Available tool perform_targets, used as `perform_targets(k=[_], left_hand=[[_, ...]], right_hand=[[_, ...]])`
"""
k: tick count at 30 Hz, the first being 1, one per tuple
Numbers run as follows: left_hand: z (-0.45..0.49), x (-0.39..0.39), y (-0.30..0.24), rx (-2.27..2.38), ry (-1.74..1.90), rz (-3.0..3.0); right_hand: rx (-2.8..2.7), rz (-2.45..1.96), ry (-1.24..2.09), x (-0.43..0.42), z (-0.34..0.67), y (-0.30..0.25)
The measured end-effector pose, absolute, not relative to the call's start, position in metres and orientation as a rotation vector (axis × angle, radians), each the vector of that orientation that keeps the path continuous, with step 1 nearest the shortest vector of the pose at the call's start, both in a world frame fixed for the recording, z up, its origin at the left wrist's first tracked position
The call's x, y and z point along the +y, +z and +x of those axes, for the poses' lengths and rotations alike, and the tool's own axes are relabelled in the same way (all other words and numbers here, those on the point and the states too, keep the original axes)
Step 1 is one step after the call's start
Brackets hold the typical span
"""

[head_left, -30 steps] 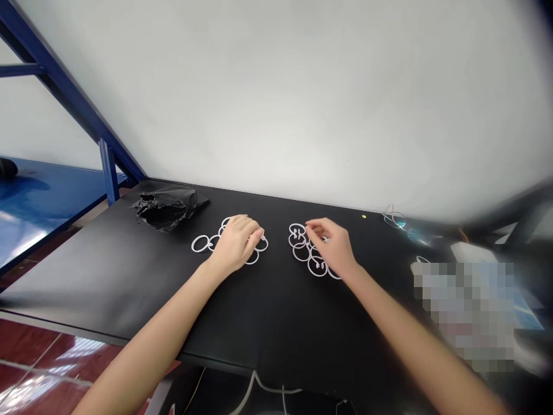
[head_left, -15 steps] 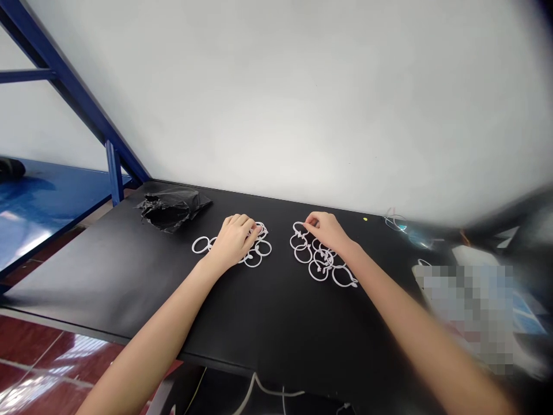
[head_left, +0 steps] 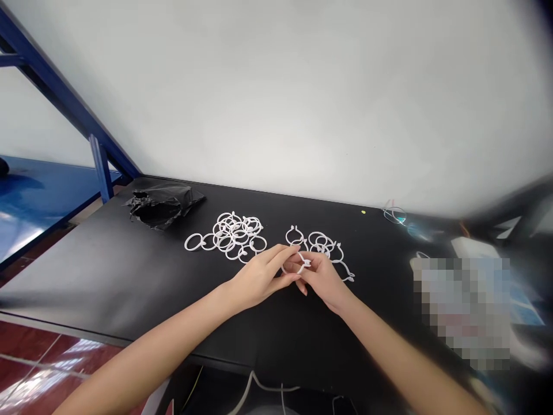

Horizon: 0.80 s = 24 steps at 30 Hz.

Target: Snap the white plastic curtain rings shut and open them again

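Observation:
Between my two hands is a white plastic shower curtain ring, its small clasp end pointing right. My left hand grips it from the left, thumb below and fingers above. My right hand meets it from the right, fingers closed around its far side and partly hidden behind it. To the left lies a heap of similar white rings, overlapping one another on the table. A second, smaller group of white rings rests just beyond my right hand, which covers part of it.
A crumpled black plastic bag with a torn mouth sits at the back left of the black table. Eyeglasses lie at the back right, with a blurred-out packet nearer. A white wall rises behind; a blue frame stands left.
My left hand has left the left heap and moved right. My right hand has drawn a ring from the right group toward me, and both hands now meet on it.

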State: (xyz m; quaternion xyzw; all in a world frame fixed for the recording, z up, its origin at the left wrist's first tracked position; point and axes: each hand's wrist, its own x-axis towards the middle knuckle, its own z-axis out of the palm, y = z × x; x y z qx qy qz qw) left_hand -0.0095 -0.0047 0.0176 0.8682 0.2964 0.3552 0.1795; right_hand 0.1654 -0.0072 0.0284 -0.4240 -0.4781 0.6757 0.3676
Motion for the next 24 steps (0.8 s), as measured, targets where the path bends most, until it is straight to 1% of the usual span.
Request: perform_targets(k=[3, 6, 13, 15, 20, 24], left_hand=[[-0.015, 0.0, 0.017, 0.855, 0.936, 2.384], [-0.021, 0.003, 0.018, 0.935, 0.887, 2.363], [-0.025, 0.003, 0.024, 0.885, 0.826, 2.438], [-0.025, 0.002, 0.025, 0.885, 0.797, 2.4], [-0.024, 0.0, 0.029, 0.908, 0.695, 2.281], [-0.026, 0.003, 0.033, 0.92, 0.687, 2.322]], right_hand=[[-1.382, -1.085, 1.434, -0.007, 0.174, 0.027], [-1.452, -0.963, 1.169, -0.014, 0.177, 0.025], [-1.606, -0.872, 0.766, -0.024, 0.172, 0.017], [-1.611, -0.857, 0.767, -0.024, 0.171, 0.016], [-1.518, -0.914, 0.911, -0.026, 0.17, 0.014], [-1.498, -0.91, 0.972, -0.027, 0.17, 0.015]])
